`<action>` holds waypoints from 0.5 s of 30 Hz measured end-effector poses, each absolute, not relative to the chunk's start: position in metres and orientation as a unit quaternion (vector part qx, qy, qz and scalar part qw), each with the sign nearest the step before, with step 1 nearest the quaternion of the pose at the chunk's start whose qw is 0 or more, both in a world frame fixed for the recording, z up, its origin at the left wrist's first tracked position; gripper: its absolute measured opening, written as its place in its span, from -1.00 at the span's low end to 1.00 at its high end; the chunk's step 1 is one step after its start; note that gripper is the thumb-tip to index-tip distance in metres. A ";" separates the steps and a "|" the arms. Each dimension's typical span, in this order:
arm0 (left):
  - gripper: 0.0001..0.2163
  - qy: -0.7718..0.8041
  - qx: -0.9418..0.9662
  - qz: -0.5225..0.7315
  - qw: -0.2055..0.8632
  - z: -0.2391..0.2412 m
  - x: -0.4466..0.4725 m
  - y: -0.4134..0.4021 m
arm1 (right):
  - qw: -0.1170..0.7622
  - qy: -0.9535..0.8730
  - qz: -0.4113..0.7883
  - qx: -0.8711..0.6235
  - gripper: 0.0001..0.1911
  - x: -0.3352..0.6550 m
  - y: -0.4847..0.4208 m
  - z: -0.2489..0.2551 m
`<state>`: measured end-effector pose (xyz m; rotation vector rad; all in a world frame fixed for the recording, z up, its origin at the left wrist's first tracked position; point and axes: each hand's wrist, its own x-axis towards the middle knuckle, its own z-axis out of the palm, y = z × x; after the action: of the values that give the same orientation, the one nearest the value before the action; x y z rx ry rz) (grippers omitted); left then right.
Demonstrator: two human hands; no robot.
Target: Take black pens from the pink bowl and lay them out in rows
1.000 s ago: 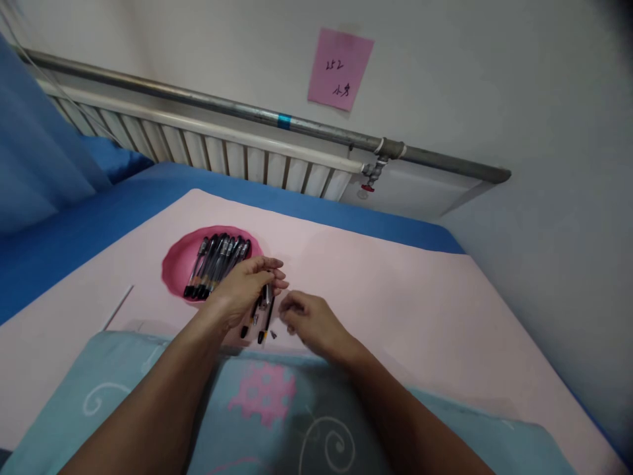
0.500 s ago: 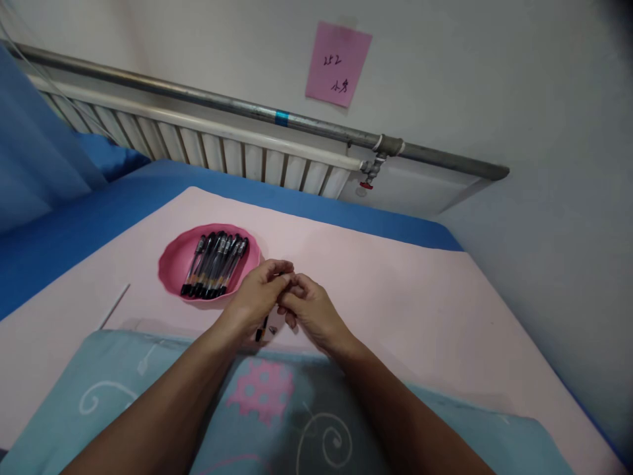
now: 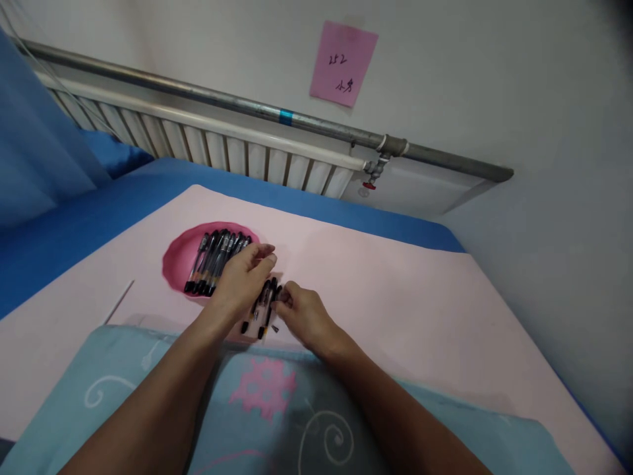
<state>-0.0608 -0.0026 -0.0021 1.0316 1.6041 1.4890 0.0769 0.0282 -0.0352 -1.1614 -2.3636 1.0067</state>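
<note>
the left hand (image 3: 243, 276) is stretched over the right edge of a pink bowl (image 3: 179, 262), its thumb and fingertips slightly apart. the right hand (image 3: 305, 315) is curled beside the loose pens (image 3: 268, 310), its fingertips drawn together at their upper ends; i cannot tell whether it grips anything. those black-ended pens lie side by side on the pink surface (image 3: 395, 303), between the two hands and partly hidden by the left one. a small metallic piece (image 3: 275, 328) lies just right of their lower ends. more pens (image 3: 210, 264) lie in a row in the bowl. a thin white stick (image 3: 119, 302) rests farther left, near the patterned blue cloth (image 3: 74, 376).
</note>
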 end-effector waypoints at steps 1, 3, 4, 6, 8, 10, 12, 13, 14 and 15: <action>-0.70 0.621 0.399 0.576 0.351 -0.002 -0.061 -0.002 | 0.158 -0.829 0.357 -0.399 -0.93 0.078 0.028 -0.034; -0.70 0.620 0.398 0.578 0.350 -0.003 -0.063 -0.002 | 0.149 -0.826 0.378 -0.391 -0.91 0.080 0.029 -0.033; -0.70 0.620 0.396 0.579 0.351 -0.003 -0.064 -0.001 | 0.142 -0.823 0.391 -0.388 -0.91 0.082 0.030 -0.032; -0.70 0.621 0.392 0.579 0.353 -0.003 -0.067 -0.001 | 0.123 -0.817 0.415 -0.381 -0.92 0.086 0.031 -0.029; -0.70 0.625 0.387 0.579 0.352 -0.002 -0.068 -0.001 | 0.098 -0.822 0.423 -0.368 -0.89 0.090 0.031 -0.025; -0.70 0.630 0.385 0.578 0.347 0.000 -0.070 -0.001 | 0.072 -0.836 0.412 -0.355 -0.85 0.093 0.031 -0.021; -0.71 0.635 0.389 0.575 0.340 0.001 -0.070 -0.002 | 0.050 -0.854 0.389 -0.341 -0.85 0.095 0.030 -0.018; -0.71 0.637 0.392 0.572 0.336 0.001 -0.071 -0.002 | 0.041 -0.862 0.378 -0.335 -0.84 0.095 0.030 -0.017; -0.71 0.639 0.394 0.570 0.334 0.001 -0.071 -0.001 | 0.033 -0.869 0.368 -0.329 -0.84 0.095 0.029 -0.016; -0.71 0.640 0.396 0.568 0.333 0.001 -0.071 -0.001 | 0.029 -0.875 0.359 -0.324 -0.84 0.095 0.029 -0.016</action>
<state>-0.0710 -0.0014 0.0012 1.0342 1.6727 1.4823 0.0949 0.0287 -0.0160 -0.9988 -2.6988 1.1089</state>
